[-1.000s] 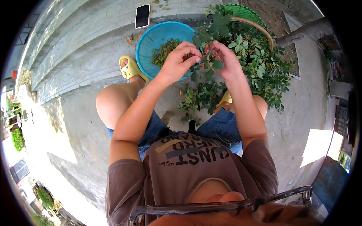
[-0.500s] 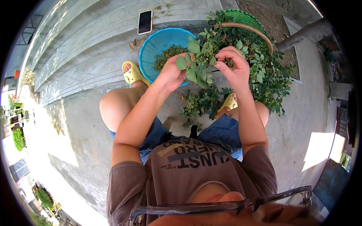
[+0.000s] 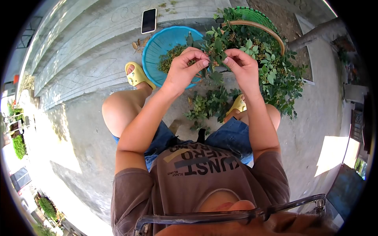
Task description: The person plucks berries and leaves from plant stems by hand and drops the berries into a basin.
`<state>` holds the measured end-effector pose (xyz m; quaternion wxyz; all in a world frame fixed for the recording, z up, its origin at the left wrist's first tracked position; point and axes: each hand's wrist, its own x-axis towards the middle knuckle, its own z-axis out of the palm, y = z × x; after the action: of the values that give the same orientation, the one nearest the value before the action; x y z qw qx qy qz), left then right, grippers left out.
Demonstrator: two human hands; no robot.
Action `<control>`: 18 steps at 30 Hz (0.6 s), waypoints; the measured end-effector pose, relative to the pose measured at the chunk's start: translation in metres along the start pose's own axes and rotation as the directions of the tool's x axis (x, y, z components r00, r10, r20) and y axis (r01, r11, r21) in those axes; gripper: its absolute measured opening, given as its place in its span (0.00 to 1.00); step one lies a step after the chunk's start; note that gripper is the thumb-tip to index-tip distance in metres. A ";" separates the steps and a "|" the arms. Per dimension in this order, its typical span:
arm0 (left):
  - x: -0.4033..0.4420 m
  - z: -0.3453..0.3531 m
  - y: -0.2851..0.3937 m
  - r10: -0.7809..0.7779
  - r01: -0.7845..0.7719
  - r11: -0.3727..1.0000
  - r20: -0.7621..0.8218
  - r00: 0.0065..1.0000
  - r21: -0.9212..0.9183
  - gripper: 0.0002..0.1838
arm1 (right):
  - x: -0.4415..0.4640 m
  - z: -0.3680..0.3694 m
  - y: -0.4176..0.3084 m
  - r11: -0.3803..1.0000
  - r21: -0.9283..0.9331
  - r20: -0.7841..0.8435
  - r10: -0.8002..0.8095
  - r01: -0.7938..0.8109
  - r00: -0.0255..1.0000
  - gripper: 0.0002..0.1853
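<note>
Across the bottom, glasses [image 3: 197,217] cut over the shirt [image 3: 189,161]. Between the slippers [image 3: 136,74], cuttings [image 3: 208,104] lie on the ground. Above them hangs a sprig [image 3: 217,47] between the hands: the right hand [image 3: 243,69] has thumb and forefinger pinched on it, while the left hand [image 3: 182,72] curls at its edge, thumb almost meeting forefinger; I cannot tell whether those fingers grip it. The left hand also blocks part of the basin [image 3: 154,51], its greenish bits [image 3: 168,59] too small to identify. Foliage [image 3: 271,70] hides most of the basket [image 3: 258,16]. Beyond the basin, a phone [image 3: 149,21] lies on the step [image 3: 118,23].
</note>
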<state>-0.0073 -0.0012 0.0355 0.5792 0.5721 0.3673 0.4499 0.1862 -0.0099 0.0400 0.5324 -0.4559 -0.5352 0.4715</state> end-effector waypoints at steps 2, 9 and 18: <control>-0.001 0.001 0.001 0.015 -0.015 1.000 -0.015 1.000 0.011 0.05 | -0.001 0.002 0.001 1.000 0.009 -0.013 0.001 -0.001 1.000 0.06; -0.005 0.005 0.007 -0.063 0.054 0.988 -0.063 0.996 -0.143 0.04 | -0.001 0.007 -0.005 0.879 -0.314 -0.002 -0.380 0.360 0.925 0.06; -0.004 0.004 0.006 0.020 -0.007 0.994 -0.113 0.993 0.107 0.04 | -0.001 0.011 -0.001 0.850 -0.361 0.004 -0.411 0.385 0.911 0.07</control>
<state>-0.0058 -0.0070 0.0415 0.5229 0.5780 0.4193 0.4655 0.1748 -0.0113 0.0414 0.5469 -0.4401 -0.6740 0.2299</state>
